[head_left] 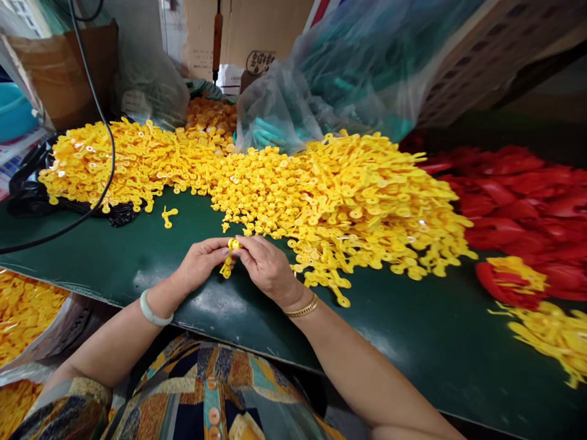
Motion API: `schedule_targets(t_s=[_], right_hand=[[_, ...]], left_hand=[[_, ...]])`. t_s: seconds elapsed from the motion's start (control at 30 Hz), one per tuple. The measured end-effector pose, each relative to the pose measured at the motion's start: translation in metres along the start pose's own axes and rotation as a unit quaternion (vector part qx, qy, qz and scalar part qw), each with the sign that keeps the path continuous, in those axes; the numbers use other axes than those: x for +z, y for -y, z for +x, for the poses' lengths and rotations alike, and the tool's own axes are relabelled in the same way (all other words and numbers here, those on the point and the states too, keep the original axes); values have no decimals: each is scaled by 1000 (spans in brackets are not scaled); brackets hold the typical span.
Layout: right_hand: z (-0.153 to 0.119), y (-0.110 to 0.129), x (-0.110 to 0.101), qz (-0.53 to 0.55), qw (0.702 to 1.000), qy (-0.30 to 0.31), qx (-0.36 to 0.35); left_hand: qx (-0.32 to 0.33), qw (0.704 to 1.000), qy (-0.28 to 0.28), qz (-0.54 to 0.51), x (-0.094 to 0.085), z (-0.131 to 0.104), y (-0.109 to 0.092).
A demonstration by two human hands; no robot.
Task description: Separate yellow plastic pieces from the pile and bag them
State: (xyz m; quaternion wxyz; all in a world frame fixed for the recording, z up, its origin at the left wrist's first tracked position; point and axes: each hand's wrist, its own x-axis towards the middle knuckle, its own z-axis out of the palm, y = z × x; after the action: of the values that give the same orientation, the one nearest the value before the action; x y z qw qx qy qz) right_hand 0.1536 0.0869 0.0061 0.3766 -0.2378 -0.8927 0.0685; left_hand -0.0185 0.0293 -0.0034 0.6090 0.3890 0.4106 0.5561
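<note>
Just above the green tabletop [151,256], my left hand [202,263] and my right hand [266,263] meet fingertip to fingertip. Between them is a small yellow plastic part [226,267], pinched at its upper end by both hands, its lower end hanging down. Whether it is one piece or two pressed together I cannot tell. Beyond my hands lies a heap of tiny yellow plastic pieces [261,186]. Longer yellow arm-shaped pieces [367,201] are piled to the right, close to my right hand. A single yellow piece [169,216] lies apart on the table at the left.
Another yellow heap [105,159] sits at the left, crossed by a black cable [107,128]. Red plastic parts [518,195] are piled at the right. An orange electric screwdriver [217,46] hangs at the back. Clear plastic bags [279,91] stand behind the heaps. A sack of yellow parts [27,311] is lower left.
</note>
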Motion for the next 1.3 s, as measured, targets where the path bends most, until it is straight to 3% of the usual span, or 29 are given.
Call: schedule_targets(t_s=[0.3, 0.47, 0.67, 0.8, 0.87, 0.97, 1.1, 1.2, 1.3], right_hand=[[0, 1, -2, 36, 998, -2, 46], [0, 0, -2, 38, 999, -3, 37], [-2, -3, 1, 21, 1000, 9, 20], [-2, 0, 0, 18, 1000, 15, 15], [-1, 5, 0, 37, 998, 12, 40], [1, 13, 2, 82, 991, -7, 107], [1, 20, 9, 183, 956, -17, 228], [0, 25, 15, 284, 906, -13, 313], [1, 31, 20, 328, 872, -19, 363]], left_hand=[[-28, 999, -5, -38, 2, 0, -3], [-32, 999, 4, -43, 3, 0, -4], [22, 997, 1, 70, 0, -1, 0], [86, 980, -6, 178, 0, -3, 1], [153, 947, -19, 281, -1, -6, 2], [247, 874, -39, 416, -2, -8, 3], [298, 814, -39, 496, -3, -8, 7], [287, 813, -38, 505, -5, -6, 8], [241, 862, -35, 445, -7, -5, 8]])
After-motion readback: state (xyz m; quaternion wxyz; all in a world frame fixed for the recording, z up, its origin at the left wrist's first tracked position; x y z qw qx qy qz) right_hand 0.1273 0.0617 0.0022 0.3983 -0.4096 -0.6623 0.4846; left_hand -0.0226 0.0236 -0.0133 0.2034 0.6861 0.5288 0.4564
